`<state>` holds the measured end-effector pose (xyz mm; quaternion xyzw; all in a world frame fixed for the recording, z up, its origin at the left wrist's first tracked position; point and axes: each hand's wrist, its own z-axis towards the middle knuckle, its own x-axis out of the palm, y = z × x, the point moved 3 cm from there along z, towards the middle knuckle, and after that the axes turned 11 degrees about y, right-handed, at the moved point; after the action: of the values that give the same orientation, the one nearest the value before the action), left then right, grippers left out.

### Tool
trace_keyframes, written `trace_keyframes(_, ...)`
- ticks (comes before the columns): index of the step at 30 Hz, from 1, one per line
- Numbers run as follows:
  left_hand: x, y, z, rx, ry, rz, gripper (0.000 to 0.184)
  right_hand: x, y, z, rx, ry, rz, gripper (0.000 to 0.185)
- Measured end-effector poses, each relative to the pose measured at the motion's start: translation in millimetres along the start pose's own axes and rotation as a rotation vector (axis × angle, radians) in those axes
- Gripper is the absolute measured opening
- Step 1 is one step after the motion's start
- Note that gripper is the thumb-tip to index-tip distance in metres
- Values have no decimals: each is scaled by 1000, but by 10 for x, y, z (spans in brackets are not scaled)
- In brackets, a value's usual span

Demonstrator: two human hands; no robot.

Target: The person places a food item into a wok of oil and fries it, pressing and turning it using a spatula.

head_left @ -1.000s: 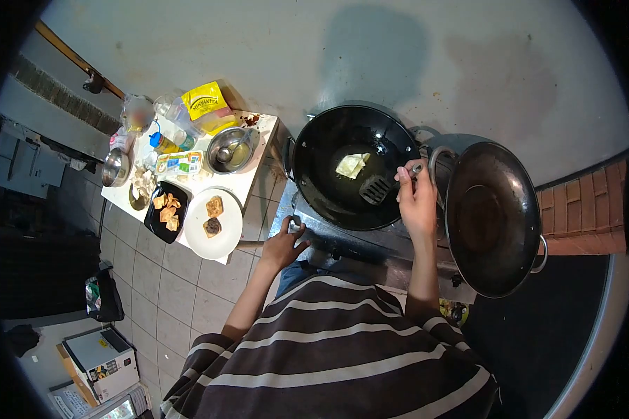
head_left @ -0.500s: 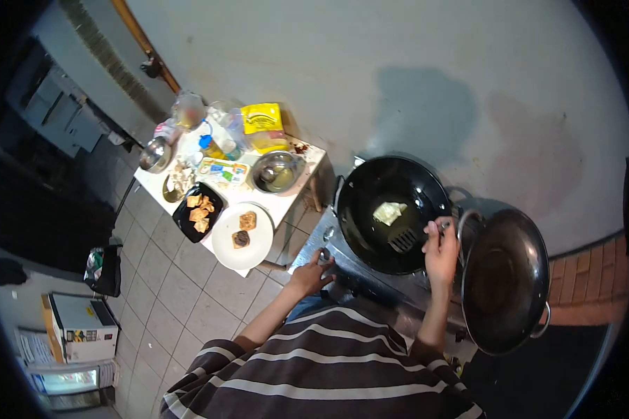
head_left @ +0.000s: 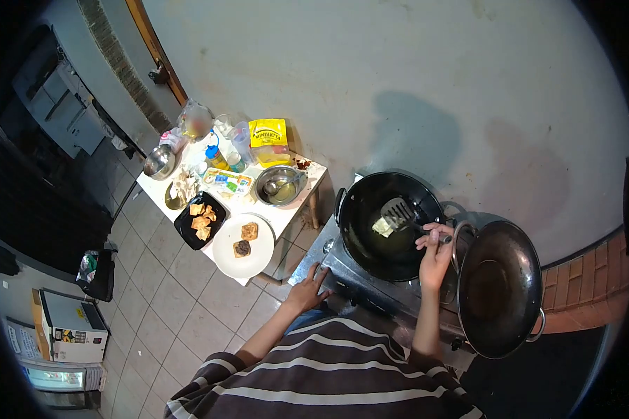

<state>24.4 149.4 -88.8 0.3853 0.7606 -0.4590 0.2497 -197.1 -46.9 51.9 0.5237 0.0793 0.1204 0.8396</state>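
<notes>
My right hand (head_left: 435,260) is closed around the dark handle of a slotted spatula (head_left: 398,211). Its slotted head lies over a pale folded piece of food (head_left: 382,227) in the black wok (head_left: 370,258), hiding part of it. Some oil seems to glisten at the wok's bottom. My left hand (head_left: 305,292) is at the front left edge of the metal stove (head_left: 370,288), fingers stretched and apart, near a round knob (head_left: 328,246). I see nothing held in it.
A second dark wok (head_left: 500,293) leans beside my right arm. The white table (head_left: 286,213) at left bears a white plate (head_left: 223,241) with two browned pieces, a black dish (head_left: 186,234) of fried pieces, a steel bowl (head_left: 264,197) with a ladle, and a yellow pouch (head_left: 268,133).
The spatula has moved up and left from the wok's lower right onto the pale piece. My left hand's fingers have straightened by the knob. The view has shifted slightly.
</notes>
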Motion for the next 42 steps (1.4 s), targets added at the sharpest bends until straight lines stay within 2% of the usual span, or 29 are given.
trace_keyframes(6, 32, 165, -181, -58, 59, -49, 68, 105, -424, -141, 68, 29, 40, 18)
trace_keyframes(12, 125, 318, -353, -46, -20, -115, 63, 93, -532, -345, 88, -73, 231, 17)
trace_keyframes(14, 129, 289, -387, -37, -29, -117, 63, 46, -542, -405, 96, -128, 24, 18)
trace_keyframes(15, 71, 236, -434, -66, -4, -142, 62, 11, -534, -443, 101, -127, 26, 18)
trace_keyframes(17, 59, 232, -492, -80, -3, -170, 59, -61, -539, -556, 316, -33, 45, 20)
trace_keyframes(18, 62, 232, -522, -87, 0, -170, 59, -69, -466, -597, 322, -30, 49, 20)
trace_keyframes(20, 30, 213, -574, -108, 23, -202, 59, -58, -352, -670, 482, -29, 65, 21)
trace_keyframes(24, 29, 251, -667, -105, 15, -220, 55, -169, -341, -805, 634, 8, -95, 22)
trace_keyframes(25, 51, 316, -677, -72, 48, -217, 58, -177, -309, -810, 615, 16, -86, 22)
trace_keyframes(27, 103, 417, -703, -81, 55, -223, 59, -213, -242, -849, 661, 52, -436, 22)
trace_keyframes(28, 87, 434, -723, -86, 62, -209, 59, -222, -243, -875, 643, 47, -430, 22)
trace_keyframes(30, 85, 501, -755, -88, 78, -176, 60, -227, -213, -902, 530, 2, -640, 24)
trace_keyframes(36, 8, 818, -931, 16, 85, -160, 58, -18, 234, -994, 643, -100, -748, 28)
trace_keyframes(37, -77, 820, -1032, 34, 1, -175, 50, 76, 403, -1028, 534, -100, -799, 28)
trace_keyframes(38, -158, 851, -1124, 34, -2, -172, 50, 196, 546, -1083, 429, -98, -847, 28)
trace_keyframes(39, -266, 900, -1220, -10, -3, -218, 45, 356, 666, -1146, 296, -97, -798, 19)
trace_keyframes(40, -304, 971, -1315, -53, 0, -265, 40, 494, 722, -1238, 301, -99, -798, 19)
trace_keyframes(41, -325, 1036, -1418, 21, -171, -254, 32, 660, 793, -1334, 196, -25, -732, 16)
trace_keyframes(42, -331, 1104, -1521, 23, -160, -253, 32, 838, 883, -1433, 94, 47, -667, 17)
